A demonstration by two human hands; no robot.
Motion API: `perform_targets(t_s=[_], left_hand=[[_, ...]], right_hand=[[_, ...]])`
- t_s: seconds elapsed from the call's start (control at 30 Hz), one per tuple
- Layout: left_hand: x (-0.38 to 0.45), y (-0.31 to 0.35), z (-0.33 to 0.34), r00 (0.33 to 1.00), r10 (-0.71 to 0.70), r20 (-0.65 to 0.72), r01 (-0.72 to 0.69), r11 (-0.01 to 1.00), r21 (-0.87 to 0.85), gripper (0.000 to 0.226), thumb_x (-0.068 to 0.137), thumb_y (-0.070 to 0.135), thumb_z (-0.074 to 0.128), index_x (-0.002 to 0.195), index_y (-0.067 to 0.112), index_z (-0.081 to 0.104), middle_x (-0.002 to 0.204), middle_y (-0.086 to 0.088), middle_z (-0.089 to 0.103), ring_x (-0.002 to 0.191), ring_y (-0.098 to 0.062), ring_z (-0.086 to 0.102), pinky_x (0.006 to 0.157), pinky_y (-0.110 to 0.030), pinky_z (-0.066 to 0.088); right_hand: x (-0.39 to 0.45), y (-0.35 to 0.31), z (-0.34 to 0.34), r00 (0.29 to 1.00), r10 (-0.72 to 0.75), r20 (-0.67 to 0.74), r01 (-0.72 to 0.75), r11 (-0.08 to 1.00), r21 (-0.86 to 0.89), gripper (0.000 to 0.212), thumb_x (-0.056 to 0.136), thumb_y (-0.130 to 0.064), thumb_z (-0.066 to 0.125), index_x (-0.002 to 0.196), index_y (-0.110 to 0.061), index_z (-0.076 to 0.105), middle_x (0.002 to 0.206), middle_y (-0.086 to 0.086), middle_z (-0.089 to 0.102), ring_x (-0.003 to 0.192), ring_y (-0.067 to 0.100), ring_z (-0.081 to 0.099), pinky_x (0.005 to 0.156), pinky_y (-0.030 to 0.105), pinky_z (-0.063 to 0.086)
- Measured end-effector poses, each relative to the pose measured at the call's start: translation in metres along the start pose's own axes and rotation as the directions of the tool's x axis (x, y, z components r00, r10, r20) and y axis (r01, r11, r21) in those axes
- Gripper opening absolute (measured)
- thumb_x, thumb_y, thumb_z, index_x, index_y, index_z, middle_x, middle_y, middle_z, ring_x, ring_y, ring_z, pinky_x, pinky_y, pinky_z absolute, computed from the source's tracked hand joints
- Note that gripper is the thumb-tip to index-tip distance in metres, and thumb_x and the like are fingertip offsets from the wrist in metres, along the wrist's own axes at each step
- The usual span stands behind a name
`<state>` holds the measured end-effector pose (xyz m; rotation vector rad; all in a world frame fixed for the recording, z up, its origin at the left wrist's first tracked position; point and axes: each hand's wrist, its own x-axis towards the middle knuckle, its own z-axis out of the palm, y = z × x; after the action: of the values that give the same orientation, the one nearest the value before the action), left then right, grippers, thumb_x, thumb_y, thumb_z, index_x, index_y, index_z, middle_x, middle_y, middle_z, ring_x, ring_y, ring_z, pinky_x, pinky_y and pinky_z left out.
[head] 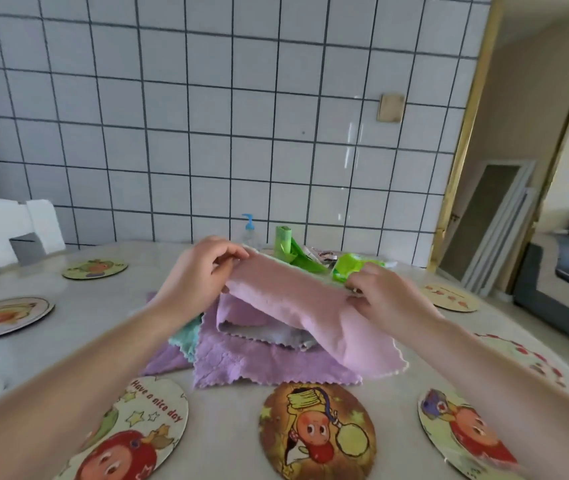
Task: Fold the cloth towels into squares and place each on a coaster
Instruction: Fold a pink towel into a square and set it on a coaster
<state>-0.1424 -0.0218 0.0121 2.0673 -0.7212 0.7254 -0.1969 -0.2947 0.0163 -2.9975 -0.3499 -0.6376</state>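
A pink towel is lifted above a pile of cloths in the middle of the table. My left hand pinches its far left corner and my right hand pinches its far right corner. The towel's near end drapes down onto the pile. Beneath it lie a purple towel, a teal towel and a grey-white cloth. Round cartoon coasters ring the pile: one at the near left, one at the near centre and one at the near right.
More coasters lie at the far left, left, far right and right. Green packets and a pump bottle stand at the table's back by the tiled wall. A white chair is at left.
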Motion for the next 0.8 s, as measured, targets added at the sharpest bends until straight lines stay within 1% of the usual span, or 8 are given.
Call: perform_targets(t_s=[0.13, 0.33, 0.4, 0.47, 0.57, 0.63, 0.7, 0.8], left_hand=[[0.007, 0.013, -0.022, 0.997, -0.048, -0.064, 0.038, 0.988, -0.152, 0.026, 0.09, -0.004, 0.049, 0.089, 0.017, 0.065, 0.097, 0.011, 0.062, 0.077, 0.001, 0.061, 0.054, -0.017, 0.053], [0.038, -0.005, -0.05, 0.991, -0.085, -0.107, 0.059, 0.973, -0.224, 0.033, 0.091, -0.003, 0.05, 0.082, 0.026, 0.063, 0.103, -0.001, 0.066, 0.092, -0.016, 0.065, 0.076, -0.029, 0.056], [0.052, -0.007, -0.058, 0.987, -0.076, -0.143, 0.045, 0.977, -0.209, 0.032, 0.09, -0.005, 0.049, 0.082, 0.023, 0.063, 0.1, 0.0, 0.066, 0.091, -0.011, 0.064, 0.078, -0.025, 0.055], [0.067, -0.004, -0.066, 0.977, -0.062, -0.202, 0.028, 0.985, -0.168, 0.026, 0.091, -0.004, 0.05, 0.085, 0.017, 0.063, 0.094, 0.008, 0.066, 0.08, 0.001, 0.063, 0.071, -0.012, 0.052], [0.084, -0.003, -0.084, 0.961, -0.02, -0.274, -0.014, 0.993, -0.12, 0.025, 0.091, -0.001, 0.051, 0.087, 0.019, 0.064, 0.095, 0.0, 0.066, 0.079, -0.002, 0.063, 0.071, -0.011, 0.052], [0.082, -0.003, -0.095, 0.958, -0.027, -0.284, -0.022, 0.986, -0.166, 0.03, 0.092, 0.0, 0.05, 0.083, 0.027, 0.061, 0.095, 0.004, 0.065, 0.082, -0.01, 0.065, 0.076, -0.021, 0.055], [0.07, -0.004, -0.104, 0.955, -0.022, -0.294, -0.024, 0.988, -0.151, 0.033, 0.092, 0.003, 0.052, 0.087, 0.036, 0.055, 0.093, 0.011, 0.062, 0.077, -0.006, 0.065, 0.071, -0.023, 0.055], [0.048, -0.006, -0.108, 0.944, -0.032, -0.329, -0.009, 0.992, -0.123, 0.032, 0.089, 0.008, 0.057, 0.102, 0.037, 0.05, 0.093, 0.013, 0.061, 0.074, -0.004, 0.06, 0.066, -0.022, 0.048]], right_hand=[[0.007, -0.002, -0.033, 0.996, 0.054, -0.073, -0.062, 0.992, -0.112, 0.015, 0.086, -0.02, 0.047, 0.097, -0.023, 0.056, 0.097, -0.003, 0.057, 0.091, 0.026, 0.059, 0.072, 0.035, 0.047], [0.042, 0.002, -0.06, 0.979, 0.179, -0.096, -0.196, 0.955, -0.222, 0.018, 0.088, -0.02, 0.045, 0.104, -0.023, 0.052, 0.089, 0.004, 0.062, 0.079, 0.027, 0.057, 0.065, 0.032, 0.045], [0.059, 0.005, -0.062, 0.977, 0.186, -0.107, -0.205, 0.953, -0.221, 0.026, 0.085, -0.011, 0.044, 0.105, -0.025, 0.055, 0.093, 0.004, 0.061, 0.081, 0.028, 0.055, 0.066, 0.032, 0.044], [0.077, 0.009, -0.066, 0.977, 0.159, -0.145, -0.186, 0.962, -0.199, 0.031, 0.085, -0.008, 0.044, 0.103, -0.024, 0.062, 0.097, 0.005, 0.061, 0.09, 0.03, 0.058, 0.072, 0.035, 0.047], [0.091, 0.01, -0.075, 0.944, 0.082, -0.321, -0.137, 0.979, -0.154, 0.022, 0.087, -0.015, 0.047, 0.094, -0.018, 0.068, 0.093, 0.006, 0.058, 0.093, 0.03, 0.056, 0.076, 0.037, 0.046], [0.091, 0.007, -0.077, 0.901, 0.074, -0.428, -0.111, 0.992, -0.062, 0.018, 0.087, -0.022, 0.053, 0.096, -0.02, 0.068, 0.097, 0.004, 0.06, 0.099, 0.028, 0.053, 0.081, 0.037, 0.041], [0.085, 0.001, -0.076, 0.88, 0.138, -0.454, -0.081, 0.986, 0.144, 0.018, 0.087, -0.026, 0.054, 0.096, -0.018, 0.068, 0.099, 0.003, 0.061, 0.098, 0.026, 0.052, 0.081, 0.037, 0.04], [0.073, -0.013, -0.068, 0.875, 0.312, -0.37, -0.058, 0.827, 0.559, 0.017, 0.088, -0.024, 0.054, 0.093, -0.014, 0.067, 0.089, 0.002, 0.062, 0.081, 0.02, 0.055, 0.069, 0.031, 0.039]])
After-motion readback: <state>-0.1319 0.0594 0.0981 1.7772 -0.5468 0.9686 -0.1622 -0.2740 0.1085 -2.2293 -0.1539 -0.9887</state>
